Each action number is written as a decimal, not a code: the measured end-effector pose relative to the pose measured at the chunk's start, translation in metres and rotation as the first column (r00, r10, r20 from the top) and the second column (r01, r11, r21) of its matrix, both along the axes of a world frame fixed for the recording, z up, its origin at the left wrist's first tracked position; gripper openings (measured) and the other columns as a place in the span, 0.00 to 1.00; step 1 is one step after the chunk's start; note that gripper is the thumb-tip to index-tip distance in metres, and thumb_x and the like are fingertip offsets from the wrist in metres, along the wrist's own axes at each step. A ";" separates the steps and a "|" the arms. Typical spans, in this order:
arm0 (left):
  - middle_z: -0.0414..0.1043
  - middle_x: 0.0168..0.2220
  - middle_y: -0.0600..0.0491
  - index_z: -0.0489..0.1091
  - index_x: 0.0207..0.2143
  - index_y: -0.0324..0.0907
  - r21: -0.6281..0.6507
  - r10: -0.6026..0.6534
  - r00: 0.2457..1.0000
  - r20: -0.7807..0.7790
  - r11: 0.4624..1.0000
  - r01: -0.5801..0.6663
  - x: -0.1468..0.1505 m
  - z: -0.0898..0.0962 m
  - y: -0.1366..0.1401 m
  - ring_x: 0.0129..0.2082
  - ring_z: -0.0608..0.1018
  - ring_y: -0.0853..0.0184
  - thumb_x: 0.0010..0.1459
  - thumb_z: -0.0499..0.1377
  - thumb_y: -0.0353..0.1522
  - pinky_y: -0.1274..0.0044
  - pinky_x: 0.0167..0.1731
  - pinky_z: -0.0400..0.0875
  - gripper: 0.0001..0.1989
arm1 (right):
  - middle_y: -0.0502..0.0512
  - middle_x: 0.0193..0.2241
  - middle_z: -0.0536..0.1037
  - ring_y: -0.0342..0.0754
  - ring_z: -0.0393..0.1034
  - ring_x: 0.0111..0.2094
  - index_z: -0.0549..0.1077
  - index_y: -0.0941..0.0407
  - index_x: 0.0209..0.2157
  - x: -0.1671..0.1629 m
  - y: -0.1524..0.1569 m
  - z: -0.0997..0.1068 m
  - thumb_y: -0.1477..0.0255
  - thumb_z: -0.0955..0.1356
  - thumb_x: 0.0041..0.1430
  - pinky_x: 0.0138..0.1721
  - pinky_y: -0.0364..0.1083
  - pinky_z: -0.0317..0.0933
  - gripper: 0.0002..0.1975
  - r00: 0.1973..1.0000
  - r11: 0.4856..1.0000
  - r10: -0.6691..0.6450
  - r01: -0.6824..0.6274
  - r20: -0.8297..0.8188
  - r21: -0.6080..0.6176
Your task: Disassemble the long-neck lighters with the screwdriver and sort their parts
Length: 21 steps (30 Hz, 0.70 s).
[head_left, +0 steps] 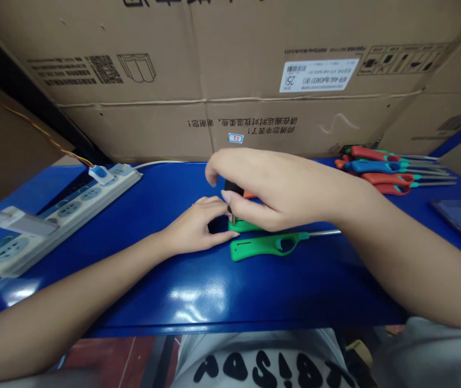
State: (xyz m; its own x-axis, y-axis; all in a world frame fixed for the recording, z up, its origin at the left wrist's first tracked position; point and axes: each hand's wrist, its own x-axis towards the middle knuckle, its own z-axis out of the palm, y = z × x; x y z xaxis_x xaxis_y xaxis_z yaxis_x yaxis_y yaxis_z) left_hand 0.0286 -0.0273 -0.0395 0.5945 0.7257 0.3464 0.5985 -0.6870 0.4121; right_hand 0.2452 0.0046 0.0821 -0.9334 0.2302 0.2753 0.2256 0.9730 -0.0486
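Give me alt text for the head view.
A person's right hand holds a part-hidden black tool, tip down at a green lighter, the left hand beside it, on a blue table. Another green lighter lies nearer; red and blue lighters sit right, a power strip left, cardboard behind.

Hand-held tool [234, 188]: black handle, metal shank; stands near upright, shank down at butt end of first green lighter [246, 225]. Latter lies flat, partly hidden. Second green lighter [263, 247]: slotted handle, metal neck; lies flat, just beside, nearer, roughly parallel.
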 end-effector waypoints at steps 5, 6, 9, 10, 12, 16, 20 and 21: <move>0.78 0.43 0.48 0.72 0.43 0.41 0.017 -0.002 1.000 0.015 1.000 0.002 0.000 0.001 0.000 0.45 0.78 0.57 0.62 0.63 0.42 0.65 0.47 0.72 0.14 | 0.56 0.38 0.76 0.48 0.68 0.37 0.67 0.57 0.47 0.002 0.002 0.001 0.64 0.59 0.70 0.38 0.47 0.57 0.13 0.998 0.998 -0.057 0.057 0.027 0.016; 0.78 0.41 0.49 0.72 0.42 0.41 0.021 -0.013 1.000 0.019 1.000 0.013 0.001 0.002 0.000 0.43 0.79 0.58 0.62 0.63 0.41 0.66 0.45 0.72 0.13 | 0.56 0.39 0.76 0.48 0.68 0.37 0.66 0.57 0.48 0.002 0.002 0.001 0.65 0.59 0.70 0.38 0.47 0.58 0.13 0.998 0.999 -0.051 0.051 0.029 0.001; 0.77 0.36 0.51 0.72 0.39 0.41 0.027 -0.012 0.999 0.034 1.000 0.011 0.002 0.003 0.000 0.38 0.78 0.61 0.62 0.64 0.40 0.70 0.41 0.72 0.12 | 0.58 0.43 0.76 0.49 0.69 0.40 0.65 0.57 0.51 0.003 0.002 0.002 0.65 0.61 0.69 0.40 0.47 0.58 0.14 0.999 0.999 -0.034 0.034 0.007 -0.012; 0.76 0.36 0.52 0.72 0.39 0.41 0.024 -0.010 0.999 0.038 1.000 0.009 0.002 0.003 0.000 0.38 0.78 0.61 0.62 0.64 0.41 0.70 0.41 0.72 0.12 | 0.58 0.42 0.76 0.50 0.69 0.40 0.65 0.57 0.51 0.003 0.002 0.002 0.64 0.61 0.69 0.40 0.48 0.58 0.15 0.999 0.999 -0.049 0.049 0.007 -0.002; 0.76 0.35 0.52 0.72 0.39 0.41 0.016 -0.013 0.999 0.041 1.000 0.013 0.002 0.002 0.000 0.38 0.78 0.61 0.62 0.64 0.41 0.70 0.41 0.72 0.12 | 0.57 0.38 0.77 0.51 0.69 0.39 0.66 0.58 0.49 0.003 0.002 0.002 0.62 0.60 0.69 0.39 0.48 0.58 0.15 0.996 0.996 -0.083 0.083 0.025 0.012; 0.76 0.35 0.52 0.72 0.40 0.42 0.015 -0.018 1.000 0.023 1.000 0.018 0.000 0.000 0.001 0.37 0.78 0.62 0.62 0.63 0.41 0.71 0.39 0.72 0.12 | 0.60 0.43 0.77 0.52 0.70 0.43 0.65 0.59 0.53 0.003 0.003 0.003 0.66 0.59 0.69 0.41 0.49 0.58 0.16 0.998 0.998 -0.065 0.065 0.018 0.001; 0.75 0.35 0.53 0.71 0.40 0.42 0.005 -0.026 0.999 0.042 1.000 0.026 0.000 0.000 0.001 0.35 0.77 0.64 0.62 0.64 0.39 0.73 0.39 0.72 0.11 | 0.58 0.38 0.77 0.52 0.71 0.41 0.68 0.59 0.50 0.003 0.003 0.004 0.63 0.57 0.71 0.41 0.49 0.57 0.18 0.993 0.993 -0.115 0.114 0.029 0.022; 0.74 0.34 0.54 0.71 0.39 0.42 0.002 -0.031 0.998 0.047 1.000 0.031 0.000 0.000 0.001 0.34 0.77 0.66 0.61 0.64 0.39 0.74 0.37 0.72 0.10 | 0.58 0.38 0.77 0.52 0.70 0.40 0.68 0.59 0.50 0.003 0.003 0.004 0.64 0.57 0.71 0.41 0.49 0.57 0.17 0.992 0.993 -0.121 0.120 0.039 0.023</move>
State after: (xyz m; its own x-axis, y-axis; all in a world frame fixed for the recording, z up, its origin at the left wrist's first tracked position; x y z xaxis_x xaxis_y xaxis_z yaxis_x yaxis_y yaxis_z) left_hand 0.0284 -0.0260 -0.0397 0.5999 0.7066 0.3752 0.5570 -0.7056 0.4381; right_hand 0.2484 0.0073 0.0864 -0.9096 0.3362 0.2441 0.3424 0.9394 -0.0179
